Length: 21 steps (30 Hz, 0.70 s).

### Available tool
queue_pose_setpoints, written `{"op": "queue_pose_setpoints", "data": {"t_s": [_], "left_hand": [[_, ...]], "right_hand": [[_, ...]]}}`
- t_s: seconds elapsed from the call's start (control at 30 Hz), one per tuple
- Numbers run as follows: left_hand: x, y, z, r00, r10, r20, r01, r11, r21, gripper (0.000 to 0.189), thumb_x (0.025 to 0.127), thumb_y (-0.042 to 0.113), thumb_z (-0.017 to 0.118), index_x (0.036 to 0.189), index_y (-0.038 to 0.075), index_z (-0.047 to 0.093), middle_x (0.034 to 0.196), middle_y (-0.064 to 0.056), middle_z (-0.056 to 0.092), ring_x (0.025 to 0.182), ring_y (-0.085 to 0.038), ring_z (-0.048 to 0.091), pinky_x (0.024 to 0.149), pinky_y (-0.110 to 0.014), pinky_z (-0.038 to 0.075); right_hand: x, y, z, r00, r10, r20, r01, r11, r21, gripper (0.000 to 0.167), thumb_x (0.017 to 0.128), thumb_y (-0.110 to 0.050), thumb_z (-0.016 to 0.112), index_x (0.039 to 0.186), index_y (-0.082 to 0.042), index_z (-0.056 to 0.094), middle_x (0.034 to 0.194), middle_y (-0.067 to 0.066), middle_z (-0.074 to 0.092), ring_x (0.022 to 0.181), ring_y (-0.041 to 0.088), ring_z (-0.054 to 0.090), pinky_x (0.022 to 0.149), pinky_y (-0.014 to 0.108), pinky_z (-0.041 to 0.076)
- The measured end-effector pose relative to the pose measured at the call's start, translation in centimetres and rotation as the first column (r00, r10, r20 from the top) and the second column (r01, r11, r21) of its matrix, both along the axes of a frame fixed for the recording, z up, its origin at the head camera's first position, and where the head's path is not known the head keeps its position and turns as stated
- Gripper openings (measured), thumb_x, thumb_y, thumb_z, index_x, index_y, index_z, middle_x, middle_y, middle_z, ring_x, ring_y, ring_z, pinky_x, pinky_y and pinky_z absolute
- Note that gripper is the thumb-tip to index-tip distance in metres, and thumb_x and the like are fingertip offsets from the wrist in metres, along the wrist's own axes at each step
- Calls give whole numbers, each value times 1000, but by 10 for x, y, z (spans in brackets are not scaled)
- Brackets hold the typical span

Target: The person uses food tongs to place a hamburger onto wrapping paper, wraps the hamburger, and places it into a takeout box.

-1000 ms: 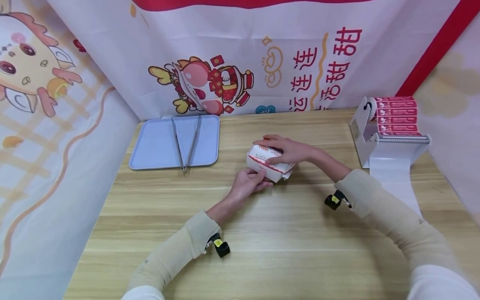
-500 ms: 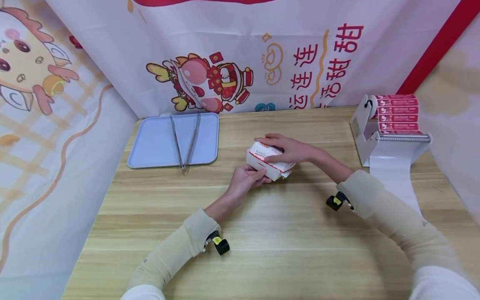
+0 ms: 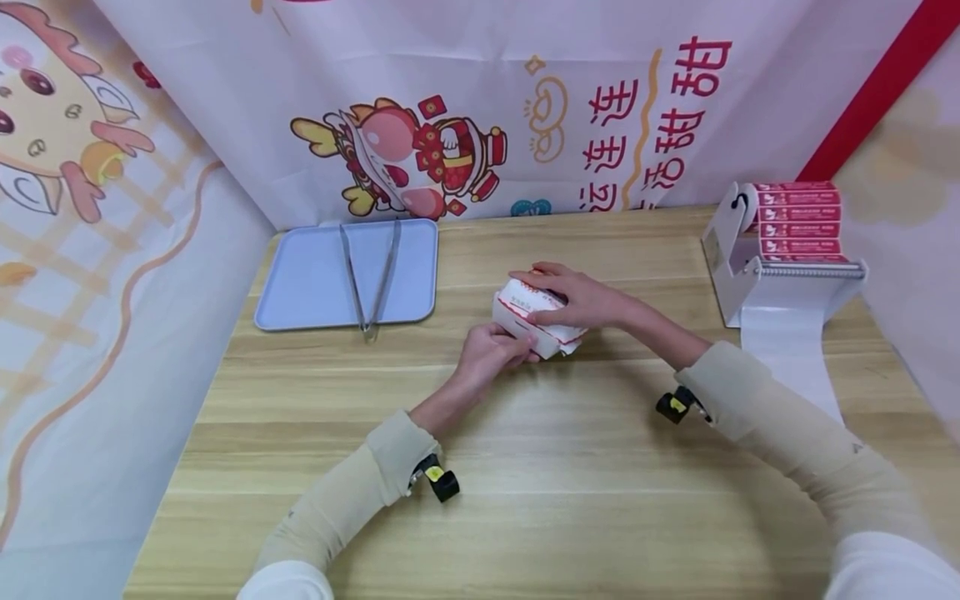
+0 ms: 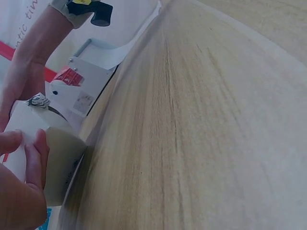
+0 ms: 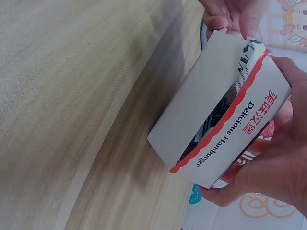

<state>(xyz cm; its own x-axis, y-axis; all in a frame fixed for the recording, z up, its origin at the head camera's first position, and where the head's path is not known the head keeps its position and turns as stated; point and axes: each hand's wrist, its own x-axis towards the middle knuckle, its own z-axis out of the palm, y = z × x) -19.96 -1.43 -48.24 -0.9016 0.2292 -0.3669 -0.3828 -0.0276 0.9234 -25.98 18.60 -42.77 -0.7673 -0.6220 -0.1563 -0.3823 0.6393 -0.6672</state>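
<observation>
A white cardboard hamburger box (image 3: pixel 517 310) with red scalloped trim sits between both hands over the table. My left hand (image 3: pixel 483 358) holds its near lower side, thumb on the outer wall, fingers partly hidden. From above, my right hand (image 3: pixel 577 298) grips the lid, thumb on one side and fingers across the other. In the right wrist view the lid reads "Delicious Hamburger". Printed wrapping paper (image 5: pixel 245 64) shows along a gap between lid and base and pokes out at the corner. The left wrist view has the box's lower part (image 4: pixel 62 153) close over the tabletop.
A light blue tray (image 3: pixel 307 283) lies back left with metal tongs (image 3: pixel 367 323) across it, their joined end past its front rim. A white dispenser (image 3: pixel 795 287) with a roll of red labels (image 3: pixel 798 221) stands back right, its pale strip (image 3: pixel 783 350) trailing forward.
Both hands keep their hold on the box, which stays in nearly the same place. The left fingertips beneath it show slightly less. The head view has tilted down a little.
</observation>
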Motion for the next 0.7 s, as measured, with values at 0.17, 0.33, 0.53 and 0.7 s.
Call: {"op": "queue_pose_setpoints", "data": {"t_s": [0.17,0.33,0.53,0.7], "left_hand": [[0,-1,4,1000,-4,-15,4,1000,7,26,91,11,72,109,-5,65,76,-6,73,70,-13,72,75,-22,59],[-1,-1,6,1000,-5,-29,5,1000,20,27,93,11,70,111,-7,63,77,-7,73,69,-14,72,75,-22,60],[-2,-1,8,999,6,-31,-6,1000,-1,26,92,9,71,110,-8,64,74,-6,74,66,-13,72,74,-22,60],[-3,-2,7,1000,-5,-31,5,1000,-16,25,91,8,71,109,-9,64,70,-5,73,64,-12,71,72,-21,59]], "right_hand": [[-4,6,1,999,4,50,-2,999,-45,69,97,-31,64,157,-25,32,163,20,23,148,39,27,118,60,27],[-5,7,-1,998,11,63,-6,997,-82,68,98,-28,62,158,-23,29,160,17,31,144,35,34,117,57,31],[-2,4,-2,998,-30,60,33,998,-52,68,98,-33,61,158,-27,29,164,22,20,148,42,26,118,61,28],[-1,2,-2,999,-10,44,12,999,-42,69,99,-33,61,158,-26,27,164,24,17,148,45,26,117,62,28]]}}
